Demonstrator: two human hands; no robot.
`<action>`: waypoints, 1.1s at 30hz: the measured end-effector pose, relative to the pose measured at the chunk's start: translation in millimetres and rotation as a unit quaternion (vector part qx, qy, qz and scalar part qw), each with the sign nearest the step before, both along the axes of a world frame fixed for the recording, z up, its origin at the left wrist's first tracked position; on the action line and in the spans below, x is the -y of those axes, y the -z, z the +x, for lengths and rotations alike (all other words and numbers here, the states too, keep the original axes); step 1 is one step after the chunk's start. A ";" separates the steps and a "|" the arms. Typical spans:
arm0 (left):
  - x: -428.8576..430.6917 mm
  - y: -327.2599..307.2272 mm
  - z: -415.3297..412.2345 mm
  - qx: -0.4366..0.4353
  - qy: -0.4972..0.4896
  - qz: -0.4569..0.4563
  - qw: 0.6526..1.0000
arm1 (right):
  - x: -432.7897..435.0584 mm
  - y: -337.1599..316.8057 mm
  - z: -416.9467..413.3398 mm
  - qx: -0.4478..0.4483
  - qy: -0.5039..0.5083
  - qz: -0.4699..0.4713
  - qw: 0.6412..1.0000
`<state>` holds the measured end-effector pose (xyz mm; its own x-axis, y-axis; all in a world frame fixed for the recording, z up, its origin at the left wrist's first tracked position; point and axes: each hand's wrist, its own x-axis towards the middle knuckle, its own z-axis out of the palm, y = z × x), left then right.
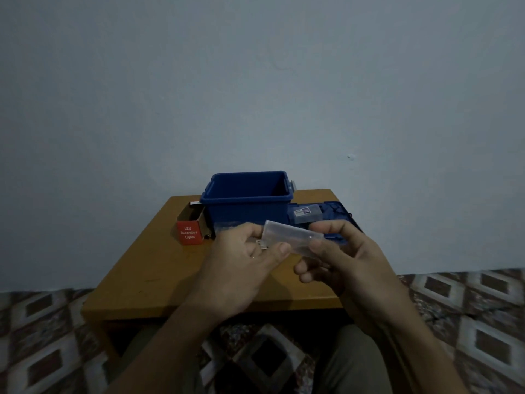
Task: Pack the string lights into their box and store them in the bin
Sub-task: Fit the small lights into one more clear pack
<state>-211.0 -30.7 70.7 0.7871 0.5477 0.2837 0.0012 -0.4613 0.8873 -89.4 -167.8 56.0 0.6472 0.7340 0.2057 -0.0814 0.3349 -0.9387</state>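
Nearest the camera: the person's grey-green trouser legs (349,362), with both forearms extending above them.

1. Left of the left hand: one red cardboard box (189,233) printed "LED Decorative Lights", lying with its flap open near the left edge of the brown wooden table (159,274). Bare tabletop runs from the box to the near edge.
2. Left hand (244,251): pinches the left end of one translucent oblong plastic piece (292,237); its contents cannot be made out.
3. Beyond the hands: one open blue plastic bin (247,199) at the far edge.
4. Right hand (341,257): thumb and forefinger pinch the piece's right end.
5. Beyond the right hand: one blue lid (338,214) at the right edge, carrying one clear packet (306,216).
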 end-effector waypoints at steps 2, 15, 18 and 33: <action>0.9 1.3 1.7 0.004 0.007 -0.011 1.000 | 1.0 0.2 1.0 -0.003 -0.001 0.000 1.000; -2.0 9.2 9.1 -0.132 0.072 0.058 0.987 | 8.4 3.8 14.0 -0.028 0.046 0.034 0.998; -6.4 1.9 8.3 -0.200 0.092 0.125 0.967 | 10.8 3.9 13.3 -0.010 0.041 0.023 0.999; -32.1 -36.9 18.9 -0.121 0.158 -0.082 0.977 | 26.0 -4.1 8.3 0.148 -0.149 -0.095 0.973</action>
<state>-192.2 1.4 107.6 0.9574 0.2889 -0.0015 0.0995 -0.3249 0.9405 -81.1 -193.8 60.0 0.3330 0.9230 0.1928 0.1347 0.1558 -0.9786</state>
